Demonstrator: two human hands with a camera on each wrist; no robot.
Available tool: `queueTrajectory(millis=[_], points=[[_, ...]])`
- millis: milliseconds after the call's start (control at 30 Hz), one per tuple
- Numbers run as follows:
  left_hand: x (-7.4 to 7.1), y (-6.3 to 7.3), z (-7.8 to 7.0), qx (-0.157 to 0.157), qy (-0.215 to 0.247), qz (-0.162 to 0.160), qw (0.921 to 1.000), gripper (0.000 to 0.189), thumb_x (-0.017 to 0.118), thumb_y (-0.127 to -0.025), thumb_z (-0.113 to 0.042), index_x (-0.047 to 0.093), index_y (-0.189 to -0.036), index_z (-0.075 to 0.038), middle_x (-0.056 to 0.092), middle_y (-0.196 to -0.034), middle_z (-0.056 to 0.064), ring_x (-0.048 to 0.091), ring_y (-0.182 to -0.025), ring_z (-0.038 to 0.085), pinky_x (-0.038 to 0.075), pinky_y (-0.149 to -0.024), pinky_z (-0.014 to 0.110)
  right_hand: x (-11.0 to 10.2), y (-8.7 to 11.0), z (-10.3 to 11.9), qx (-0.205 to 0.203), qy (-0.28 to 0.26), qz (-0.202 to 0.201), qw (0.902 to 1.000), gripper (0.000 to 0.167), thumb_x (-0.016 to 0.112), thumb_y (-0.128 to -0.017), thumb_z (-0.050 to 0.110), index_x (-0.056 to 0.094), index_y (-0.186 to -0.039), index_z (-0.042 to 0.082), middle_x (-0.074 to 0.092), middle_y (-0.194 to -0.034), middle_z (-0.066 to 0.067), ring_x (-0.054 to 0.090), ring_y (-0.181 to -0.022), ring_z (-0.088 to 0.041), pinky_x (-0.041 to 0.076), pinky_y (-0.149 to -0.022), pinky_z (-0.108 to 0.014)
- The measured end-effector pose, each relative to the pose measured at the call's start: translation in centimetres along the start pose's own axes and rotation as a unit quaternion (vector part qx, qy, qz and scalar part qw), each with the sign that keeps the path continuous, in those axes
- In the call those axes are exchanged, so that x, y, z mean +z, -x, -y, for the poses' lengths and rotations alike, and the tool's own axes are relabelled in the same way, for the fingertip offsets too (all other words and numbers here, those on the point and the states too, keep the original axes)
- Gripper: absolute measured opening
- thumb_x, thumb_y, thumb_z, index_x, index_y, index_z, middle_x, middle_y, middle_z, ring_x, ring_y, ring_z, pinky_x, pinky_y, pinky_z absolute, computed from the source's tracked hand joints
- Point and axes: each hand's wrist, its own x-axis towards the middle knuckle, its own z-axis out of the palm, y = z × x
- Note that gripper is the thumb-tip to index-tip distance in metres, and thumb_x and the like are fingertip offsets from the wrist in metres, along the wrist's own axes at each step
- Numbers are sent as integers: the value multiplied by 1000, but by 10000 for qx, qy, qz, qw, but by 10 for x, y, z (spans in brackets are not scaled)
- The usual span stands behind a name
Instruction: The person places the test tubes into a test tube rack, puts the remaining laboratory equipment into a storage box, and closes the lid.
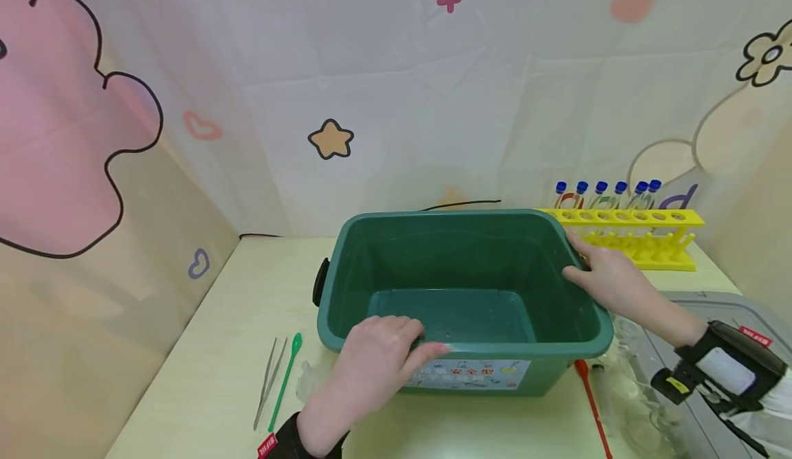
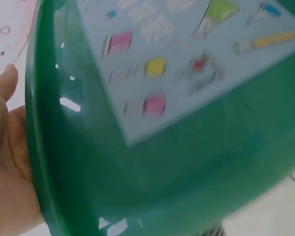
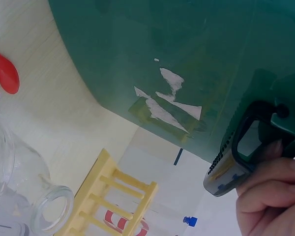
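Note:
A green plastic storage bin [image 1: 454, 376] with a printed label [image 1: 476, 374] on its front fills the middle of the table; its inside looks bare. My left hand [image 1: 383, 352] grips the front rim, fingers over the edge into the bin. The left wrist view shows that hand [image 2: 12, 162] at the rim beside the label. At the bin's right end my right hand [image 1: 609, 277] holds the rim, thumb on the inner side. From the right wrist, curled fingers [image 3: 273, 196] show close by the black handle [image 3: 231, 172], partly cut off by the frame.
Behind the right hand stands a yellow test tube rack [image 1: 668, 260] with several blue-capped tubes [image 1: 601, 191]. Tweezers [image 1: 269, 383] and a green spoon [image 1: 287, 380] lie left. On the right are a red spoon [image 1: 592, 404], clear glassware [image 1: 643, 418] and a grey surface [image 1: 705, 304].

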Motion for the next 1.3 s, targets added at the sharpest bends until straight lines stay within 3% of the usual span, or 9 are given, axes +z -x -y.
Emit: queueTrajectory(millis=[133,233,333,467,600,733,900,1067,1300], points=[[-18,-2,24,-418,100,13,9991,38,51,-90,-42,61,-78,-7,56,-70,-3,50,-66,14,40,-57,23,0,0,0,21,25,-2,10000,64,50,-89,13,16,-138,-10,37,-52,-3,42,-41,-17,35,-40,-28],[-34,-2,46,-1015,59,144,9947,28,63,-85,-31,61,-89,-3,58,-81,3,50,-75,18,43,-62,28,0,0,1,11,40,-14,10000,64,50,-88,13,17,-137,-11,37,-52,-3,41,-40,-17,35,-40,-27],[-45,-1,66,-1747,104,381,9838,30,66,-84,-27,59,-97,-1,54,-89,7,47,-82,21,43,-64,31,0,1,0,-19,42,-30,10000,64,50,-88,13,17,-137,-11,36,-52,-2,40,-40,-17,34,-39,-27],[-47,1,89,-2339,158,728,9694,46,65,-84,-29,53,-110,6,48,-103,17,44,-92,31,43,-72,39,0,2,0,-10,-6,11,10000,63,51,-89,12,17,-137,-11,38,-53,-3,43,-42,-17,36,-41,-28],[-39,3,104,-2717,221,1156,9552,63,63,-85,-35,43,-124,11,43,-120,26,40,-107,40,38,-85,47,1,1,0,30,-60,34,10000,63,50,-89,12,17,-138,-10,40,-55,-3,46,-45,-16,39,-42,-27],[-30,4,110,-2900,784,1358,9441,55,57,-89,-25,40,-127,11,43,-124,26,40,-112,38,36,-88,49,1,-1,1,2,-123,43,9999,63,50,-90,12,17,-138,-9,50,-63,-8,49,-49,-17,42,-44,-27],[-21,2,110,-2933,1663,1164,9342,47,49,-89,-9,38,-129,12,48,-120,25,46,-108,34,38,-86,45,-1,3,-1,30,-260,13,9997,62,50,-90,12,16,-138,-10,60,-83,-16,55,-59,-18,46,-49,-28],[-20,1,106,-3252,1826,1056,9218,54,48,-87,-8,31,-134,11,40,-130,25,41,-115,34,38,-87,44,-4,4,-3,56,-199,54,9998,64,50,-92,19,16,-139,-9,58,-74,-8,53,-59,-19,43,-47,-30],[-19,3,107,-3429,1787,1040,9163,54,48,-87,-9,31,-134,9,40,-131,24,42,-115,33,39,-85,44,-10,7,-5,-134,-268,-21,9995,61,50,-94,29,27,-137,-8,46,-58,-3,45,-47,-19,38,-43,-27]])
